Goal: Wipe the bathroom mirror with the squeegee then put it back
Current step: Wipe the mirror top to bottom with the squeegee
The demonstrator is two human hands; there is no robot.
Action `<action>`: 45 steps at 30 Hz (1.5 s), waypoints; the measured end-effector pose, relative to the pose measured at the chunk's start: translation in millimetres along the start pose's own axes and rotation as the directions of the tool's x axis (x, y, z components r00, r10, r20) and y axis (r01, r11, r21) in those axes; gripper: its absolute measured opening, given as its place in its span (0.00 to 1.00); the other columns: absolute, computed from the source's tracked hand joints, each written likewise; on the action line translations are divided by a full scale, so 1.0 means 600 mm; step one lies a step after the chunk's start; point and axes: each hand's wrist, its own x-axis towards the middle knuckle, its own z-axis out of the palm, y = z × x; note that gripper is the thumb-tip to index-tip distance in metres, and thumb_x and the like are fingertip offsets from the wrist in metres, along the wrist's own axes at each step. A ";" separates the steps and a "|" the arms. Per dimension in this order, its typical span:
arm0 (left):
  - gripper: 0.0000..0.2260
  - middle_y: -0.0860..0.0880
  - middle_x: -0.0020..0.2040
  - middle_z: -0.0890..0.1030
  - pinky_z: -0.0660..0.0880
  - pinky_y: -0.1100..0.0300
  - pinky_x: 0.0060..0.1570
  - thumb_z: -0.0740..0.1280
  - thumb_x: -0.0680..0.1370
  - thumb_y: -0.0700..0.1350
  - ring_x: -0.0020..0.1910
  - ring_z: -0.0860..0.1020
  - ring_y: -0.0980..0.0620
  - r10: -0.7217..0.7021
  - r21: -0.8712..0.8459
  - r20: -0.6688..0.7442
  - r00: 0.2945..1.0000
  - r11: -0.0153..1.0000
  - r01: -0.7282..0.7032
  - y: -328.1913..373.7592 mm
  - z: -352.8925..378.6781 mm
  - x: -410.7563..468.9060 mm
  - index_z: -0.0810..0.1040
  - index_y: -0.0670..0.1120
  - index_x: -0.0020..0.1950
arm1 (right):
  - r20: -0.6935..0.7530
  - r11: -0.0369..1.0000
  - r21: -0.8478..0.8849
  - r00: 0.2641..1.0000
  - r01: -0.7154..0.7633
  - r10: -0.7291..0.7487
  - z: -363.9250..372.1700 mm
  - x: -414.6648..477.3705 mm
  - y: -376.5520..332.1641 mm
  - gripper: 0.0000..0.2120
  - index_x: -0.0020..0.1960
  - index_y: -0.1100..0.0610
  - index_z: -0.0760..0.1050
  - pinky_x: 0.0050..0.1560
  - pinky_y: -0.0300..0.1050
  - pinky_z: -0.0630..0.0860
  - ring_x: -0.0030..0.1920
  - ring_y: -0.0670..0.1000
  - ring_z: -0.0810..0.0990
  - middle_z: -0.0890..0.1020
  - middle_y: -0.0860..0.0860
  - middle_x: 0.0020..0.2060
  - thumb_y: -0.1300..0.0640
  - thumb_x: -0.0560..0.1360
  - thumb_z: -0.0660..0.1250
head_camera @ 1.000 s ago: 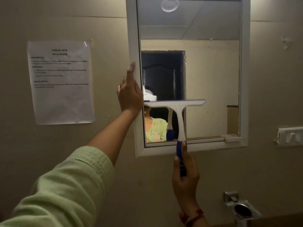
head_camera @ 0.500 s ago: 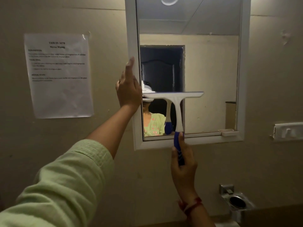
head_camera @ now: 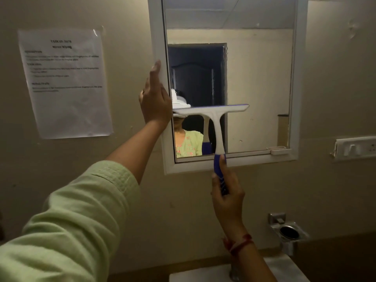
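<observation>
The white-framed mirror (head_camera: 258, 82) hangs on the beige wall ahead. A white squeegee (head_camera: 217, 119) with a blue handle stands upright against the lower left part of the glass, blade on top and level. My right hand (head_camera: 226, 198) grips the blue handle just below the mirror's bottom frame. My left hand (head_camera: 155, 98) rests flat on the mirror's left frame, fingers pointing up and holding nothing. The glass reflects a dark doorway and a person in a green top.
A printed paper sheet (head_camera: 65, 82) is taped to the wall at the left. A switch plate (head_camera: 355, 147) sits on the wall at the right. A chrome holder (head_camera: 289, 232) is mounted below right, and a white basin edge (head_camera: 284, 267) shows at the bottom.
The squeegee and my right hand have stayed at about the same height on the glass. The view has tilted slightly. My left hand stays on the frame.
</observation>
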 end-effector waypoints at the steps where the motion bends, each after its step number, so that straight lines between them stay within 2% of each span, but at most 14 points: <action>1: 0.20 0.47 0.68 0.72 0.71 0.43 0.61 0.51 0.79 0.41 0.63 0.74 0.48 -0.001 0.001 -0.004 1.000 1.000 0.001 0.000 0.000 -0.001 0.65 0.43 0.70 | 0.011 1.000 -0.013 1.000 -0.005 0.005 -0.003 -0.023 0.009 0.23 0.71 0.48 0.62 0.33 0.32 0.74 0.33 0.45 0.73 0.74 0.50 0.44 0.56 0.77 0.60; 6: 0.20 0.48 0.68 0.73 0.71 0.44 0.61 0.51 0.78 0.41 0.64 0.73 0.48 -0.015 0.006 -0.016 1.000 1.000 0.015 0.000 0.000 0.000 0.66 0.44 0.70 | 0.024 0.997 -0.060 0.999 -0.045 0.047 -0.016 -0.106 0.031 0.26 0.70 0.54 0.63 0.32 0.28 0.69 0.32 0.41 0.70 0.73 0.46 0.40 0.66 0.75 0.63; 13: 0.19 0.47 0.67 0.73 0.71 0.45 0.61 0.51 0.79 0.41 0.62 0.74 0.48 -0.018 0.013 -0.017 1.000 1.000 0.019 0.002 0.000 -0.001 0.66 0.43 0.70 | -0.004 0.998 -0.050 1.000 -0.023 0.023 -0.005 -0.006 0.002 0.22 0.71 0.48 0.61 0.37 0.30 0.74 0.37 0.43 0.73 0.75 0.51 0.44 0.52 0.77 0.59; 19: 0.19 0.47 0.68 0.72 0.71 0.46 0.61 0.52 0.78 0.39 0.63 0.73 0.48 -0.009 0.015 -0.007 1.000 1.000 0.009 0.003 -0.002 0.000 0.66 0.42 0.70 | 0.041 0.997 -0.069 0.998 -0.038 0.041 -0.021 -0.084 0.039 0.23 0.71 0.55 0.63 0.34 0.32 0.71 0.33 0.43 0.71 0.74 0.50 0.42 0.61 0.76 0.60; 22: 0.19 0.47 0.68 0.72 0.71 0.48 0.61 0.52 0.79 0.39 0.63 0.73 0.48 -0.004 0.018 -0.005 1.000 1.000 0.004 0.002 -0.001 0.000 0.66 0.42 0.70 | 0.054 0.996 -0.062 0.996 -0.065 0.068 -0.024 -0.119 0.046 0.24 0.71 0.54 0.62 0.33 0.33 0.72 0.33 0.43 0.71 0.74 0.49 0.43 0.61 0.76 0.61; 29: 0.19 0.47 0.67 0.73 0.72 0.48 0.60 0.52 0.79 0.39 0.63 0.74 0.49 0.003 0.017 -0.020 1.000 1.000 -0.003 0.001 0.000 -0.001 0.66 0.42 0.69 | 0.014 0.999 -0.033 0.999 -0.037 0.037 -0.011 -0.043 0.026 0.24 0.72 0.49 0.61 0.34 0.37 0.76 0.34 0.47 0.74 0.73 0.45 0.42 0.58 0.77 0.60; 31: 0.19 0.47 0.67 0.73 0.72 0.49 0.60 0.52 0.79 0.39 0.63 0.74 0.49 0.003 0.019 -0.021 1.000 1.000 -0.002 0.001 0.000 -0.001 0.66 0.42 0.70 | 0.016 0.999 -0.034 0.999 -0.033 0.034 -0.010 -0.060 0.035 0.24 0.72 0.51 0.61 0.33 0.35 0.74 0.33 0.46 0.72 0.73 0.45 0.42 0.60 0.77 0.61; 36: 0.19 0.47 0.67 0.74 0.72 0.47 0.60 0.52 0.79 0.40 0.61 0.75 0.49 0.000 0.018 -0.031 1.000 1.000 0.001 0.003 -0.001 -0.001 0.66 0.42 0.69 | 0.040 0.994 -0.086 0.996 -0.070 0.074 -0.019 -0.149 0.061 0.28 0.70 0.58 0.62 0.32 0.30 0.68 0.33 0.41 0.68 0.72 0.45 0.41 0.73 0.74 0.63; 39: 0.18 0.47 0.67 0.74 0.72 0.46 0.59 0.51 0.79 0.39 0.61 0.75 0.49 -0.005 0.019 -0.027 1.000 1.000 0.005 0.003 -0.001 -0.001 0.66 0.42 0.69 | 0.024 0.993 -0.079 0.996 -0.088 0.091 -0.020 -0.128 0.050 0.28 0.71 0.55 0.61 0.34 0.28 0.68 0.34 0.40 0.69 0.71 0.42 0.41 0.69 0.75 0.63; 43: 0.19 0.48 0.67 0.73 0.72 0.47 0.59 0.51 0.79 0.39 0.62 0.74 0.49 -0.007 0.020 -0.022 1.000 1.000 0.008 0.001 0.000 0.000 0.66 0.42 0.69 | 0.002 0.997 -0.034 0.997 -0.073 0.073 -0.011 -0.077 0.030 0.24 0.72 0.47 0.61 0.34 0.31 0.71 0.34 0.43 0.70 0.70 0.38 0.40 0.57 0.78 0.61; 45: 0.19 0.48 0.67 0.73 0.72 0.47 0.59 0.51 0.79 0.39 0.62 0.74 0.49 -0.003 0.018 -0.025 1.000 1.000 0.004 0.000 0.000 0.000 0.66 0.42 0.69 | -0.001 0.998 -0.025 0.998 -0.066 0.066 -0.009 -0.082 0.033 0.23 0.71 0.46 0.61 0.34 0.32 0.71 0.33 0.43 0.70 0.70 0.38 0.41 0.55 0.78 0.60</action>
